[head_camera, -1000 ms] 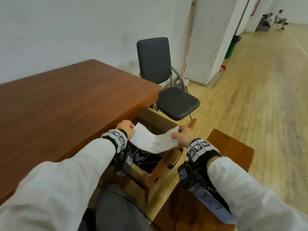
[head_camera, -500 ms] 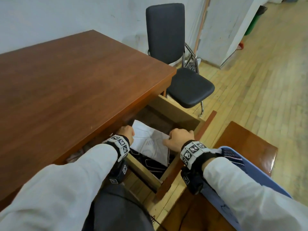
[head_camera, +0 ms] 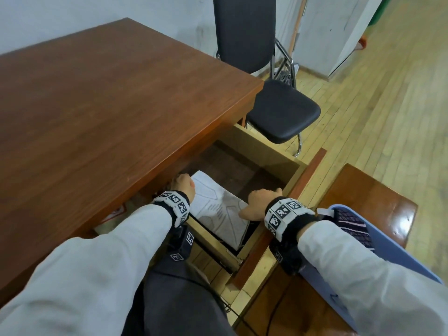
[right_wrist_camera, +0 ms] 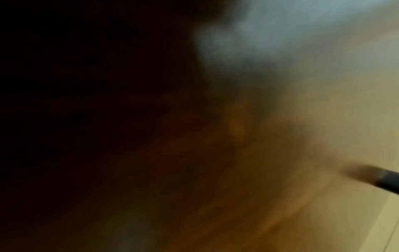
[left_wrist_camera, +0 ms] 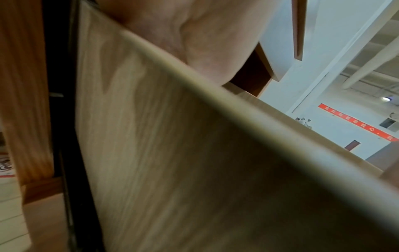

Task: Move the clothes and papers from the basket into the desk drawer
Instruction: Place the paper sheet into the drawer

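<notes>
paper [head_camera: 218, 209] | flat in drawer [head_camera: 266, 151] | long axis front-to-back | both hands on it

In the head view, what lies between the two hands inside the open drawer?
The white paper spans the gap between the left hand and right hand, lying in the drawer. Only the head view shows it.

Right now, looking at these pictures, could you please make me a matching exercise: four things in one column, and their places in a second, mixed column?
Things:
1. white paper
2. black chair
3. blue basket
4. left hand

Places:
A. beyond the far corner of the desk
B. on the low wooden stand, under the right forearm
C. inside the open drawer
D. at the paper's left edge, under the desk top

Pairs: 1-C, 2-A, 3-B, 4-D
</notes>
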The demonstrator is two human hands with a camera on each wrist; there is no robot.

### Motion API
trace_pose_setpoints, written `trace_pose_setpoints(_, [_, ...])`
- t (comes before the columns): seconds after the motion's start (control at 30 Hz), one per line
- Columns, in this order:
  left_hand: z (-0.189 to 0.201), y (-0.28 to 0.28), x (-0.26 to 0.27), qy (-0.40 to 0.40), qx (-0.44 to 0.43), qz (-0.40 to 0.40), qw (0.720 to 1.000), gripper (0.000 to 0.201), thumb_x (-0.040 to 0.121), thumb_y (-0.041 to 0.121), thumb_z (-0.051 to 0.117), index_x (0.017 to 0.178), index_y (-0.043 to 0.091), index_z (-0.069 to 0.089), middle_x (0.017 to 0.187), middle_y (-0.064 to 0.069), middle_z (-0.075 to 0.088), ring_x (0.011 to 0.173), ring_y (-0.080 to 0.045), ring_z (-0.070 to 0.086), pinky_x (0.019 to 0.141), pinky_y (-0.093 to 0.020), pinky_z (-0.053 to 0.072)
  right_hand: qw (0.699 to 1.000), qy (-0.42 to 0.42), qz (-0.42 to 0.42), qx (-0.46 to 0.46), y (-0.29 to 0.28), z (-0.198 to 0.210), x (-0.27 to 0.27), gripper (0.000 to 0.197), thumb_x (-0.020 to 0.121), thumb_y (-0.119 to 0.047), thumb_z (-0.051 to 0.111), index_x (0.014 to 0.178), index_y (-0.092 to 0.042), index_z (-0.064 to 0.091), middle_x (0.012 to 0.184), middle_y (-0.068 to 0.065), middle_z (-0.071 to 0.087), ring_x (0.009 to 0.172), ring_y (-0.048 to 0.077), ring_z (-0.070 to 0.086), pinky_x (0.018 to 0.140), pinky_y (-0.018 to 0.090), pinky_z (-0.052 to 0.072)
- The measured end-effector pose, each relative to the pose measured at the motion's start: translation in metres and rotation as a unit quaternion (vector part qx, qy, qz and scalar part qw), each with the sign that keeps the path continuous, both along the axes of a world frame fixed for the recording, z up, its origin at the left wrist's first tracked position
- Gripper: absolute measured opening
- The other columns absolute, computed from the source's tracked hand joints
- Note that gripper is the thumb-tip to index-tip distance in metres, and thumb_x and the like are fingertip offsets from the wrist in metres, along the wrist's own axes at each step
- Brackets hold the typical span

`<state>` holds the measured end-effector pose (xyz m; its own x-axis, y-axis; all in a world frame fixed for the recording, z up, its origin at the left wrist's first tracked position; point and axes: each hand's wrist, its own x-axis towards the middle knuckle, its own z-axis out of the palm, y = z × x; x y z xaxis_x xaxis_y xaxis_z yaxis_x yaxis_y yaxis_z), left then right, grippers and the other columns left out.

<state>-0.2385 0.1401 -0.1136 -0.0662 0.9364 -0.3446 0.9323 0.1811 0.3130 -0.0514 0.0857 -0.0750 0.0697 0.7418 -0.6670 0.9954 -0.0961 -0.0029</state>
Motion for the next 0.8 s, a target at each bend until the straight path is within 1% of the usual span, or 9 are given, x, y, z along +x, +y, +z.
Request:
trace_pose_setpoints(0.07, [-0.006,0.0,-0.001,0.05,-0.002,-0.016,0.999,0.031,0.094,0.012,0.042,0.116,0.014,0.063,0.126,-0.01,0.06,0.119,-0.031,0.054,0.1,-0.041,0.04,0.999,-0.027,0.024,-0.016,-0.002,-0.002,-0.002,0.025,0.087,-0.041,0.05,0.085,-0.017,0.055,0.082,-0.002,0.058,0.092,0.022,0.055,0.113,0.057,0.015])
trace_pose_setpoints(0.17, [-0.014,-0.001,-0.001,0.105,0.0,-0.043,0.994,0.027,0.093,0.017,0.045,0.112,0.017,0.064,0.12,-0.007,0.065,0.115,-0.029,0.058,0.094,-0.038,0.041,0.996,-0.061,0.057,-0.025,-0.003,-0.005,-0.005,0.022,0.089,-0.036,0.05,0.094,-0.017,0.059,0.094,0.0,0.063,0.097,0.022,0.058,0.111,0.057,0.017])
trace_pose_setpoints(0.27, [-0.019,0.0,-0.001,0.134,0.0,-0.053,0.99,0.027,0.092,0.019,0.047,0.112,0.018,0.065,0.119,-0.005,0.065,0.114,-0.027,0.058,0.093,-0.038,0.04,0.997,-0.064,0.044,0.002,-0.005,-0.006,-0.005,0.024,0.094,-0.035,0.042,0.09,-0.018,0.058,0.095,0.001,0.063,0.103,0.024,0.059,0.109,0.054,0.019])
trace_pose_setpoints(0.37, [-0.023,0.0,0.0,0.166,0.004,-0.063,0.984,0.027,0.091,0.016,0.047,0.111,0.019,0.065,0.119,-0.004,0.065,0.115,-0.025,0.057,0.094,-0.037,0.04,0.993,-0.097,0.067,0.022,-0.006,-0.006,-0.005,0.011,0.093,-0.025,0.048,0.093,-0.018,0.056,0.101,0.003,0.065,0.105,0.026,0.059,0.107,0.05,0.025])
trace_pose_setpoints(0.43, [-0.024,-0.001,0.001,0.186,0.007,-0.069,0.98,0.028,0.091,0.015,0.047,0.113,0.02,0.064,0.122,-0.004,0.063,0.117,-0.024,0.055,0.096,-0.038,0.039,0.99,-0.113,0.087,0.017,-0.007,-0.005,-0.004,0.007,0.093,-0.022,0.05,0.093,-0.018,0.056,0.102,0.003,0.064,0.106,0.027,0.059,0.106,0.049,0.026])
trace_pose_setpoints(0.53, [-0.025,0.0,0.001,0.2,0.01,-0.081,0.976,0.026,0.092,0.015,0.046,0.112,0.017,0.063,0.122,-0.005,0.062,0.117,-0.024,0.055,0.094,-0.038,0.04,0.987,-0.114,0.115,0.002,-0.008,-0.006,-0.004,0.011,0.095,-0.024,0.046,0.091,-0.017,0.054,0.099,0.003,0.062,0.109,0.027,0.058,0.106,0.049,0.025])
trace_pose_setpoints(0.63, [-0.025,0.0,0.0,0.203,0.005,-0.086,0.975,0.025,0.091,0.016,0.048,0.11,0.018,0.063,0.118,-0.004,0.065,0.114,-0.024,0.056,0.095,-0.038,0.039,0.986,-0.111,0.123,-0.019,-0.007,-0.009,-0.005,0.013,0.096,-0.023,0.042,0.089,-0.017,0.051,0.105,0.003,0.062,0.112,0.028,0.056,0.109,0.052,0.022])
trace_pose_setpoints(0.7, [-0.024,-0.001,-0.001,0.196,0.001,-0.085,0.977,0.026,0.09,0.018,0.048,0.112,0.019,0.063,0.119,-0.003,0.065,0.114,-0.024,0.056,0.096,-0.039,0.039,0.987,-0.108,0.118,-0.025,-0.006,-0.011,-0.004,0.013,0.095,-0.024,0.043,0.088,-0.018,0.051,0.1,0.003,0.06,0.112,0.028,0.056,0.109,0.052,0.022])
trace_pose_setpoints(0.8, [-0.019,-0.003,-0.001,0.176,0.004,-0.089,0.98,0.031,0.091,0.019,0.047,0.117,0.02,0.061,0.125,-0.002,0.061,0.118,-0.023,0.053,0.098,-0.038,0.038,0.992,-0.074,0.101,0.032,-0.005,-0.011,-0.003,0.014,0.094,-0.028,0.046,0.095,-0.019,0.057,0.099,0.003,0.06,0.11,0.027,0.056,0.105,0.05,0.026])
